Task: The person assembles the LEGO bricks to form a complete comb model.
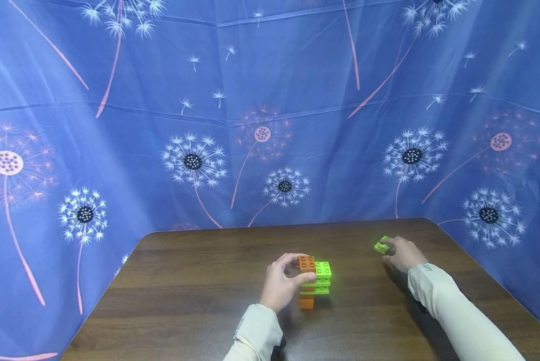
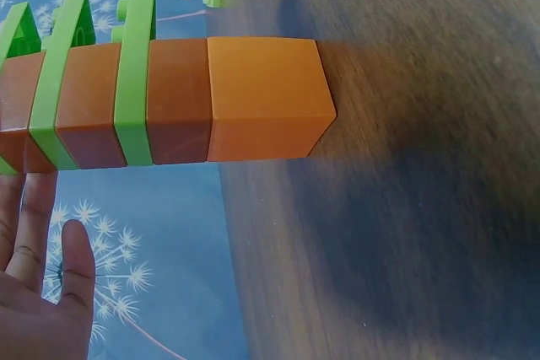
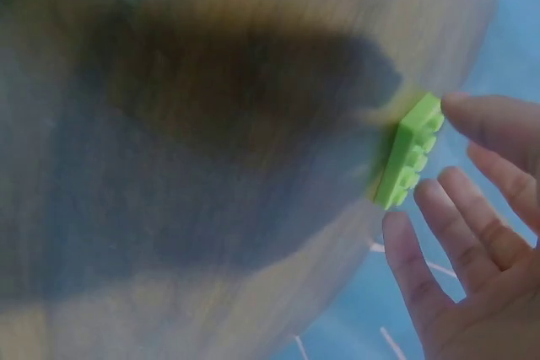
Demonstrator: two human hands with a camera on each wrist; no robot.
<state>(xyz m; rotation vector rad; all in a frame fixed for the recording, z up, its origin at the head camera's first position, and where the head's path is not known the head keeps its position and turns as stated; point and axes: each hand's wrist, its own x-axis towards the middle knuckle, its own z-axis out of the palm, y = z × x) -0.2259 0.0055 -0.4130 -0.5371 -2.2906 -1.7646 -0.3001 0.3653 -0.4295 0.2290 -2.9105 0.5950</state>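
Note:
A tower of orange building bricks (image 2: pixel 270 82) with three thin green bricks (image 2: pixel 135 90) layered between them stands upright on the table. The green bricks jut out to the right of the orange column in the head view. My left hand (image 1: pixel 280 285) grips the tower near its top, thumb on the near side and fingers round the far side. Toward the back right, a loose green brick (image 3: pixel 411 153) lies studs up on the table. My right hand (image 1: pixel 404 253) reaches over it with fingers spread, one fingertip right at the brick's end in the right wrist view.
The brown wooden table (image 1: pixel 184 301) has rounded far corners. Behind it and along the sides hangs a blue cloth (image 1: pixel 324 75) printed with dandelions. The loose brick lies a forearm's reach right of the tower, near the table's far edge.

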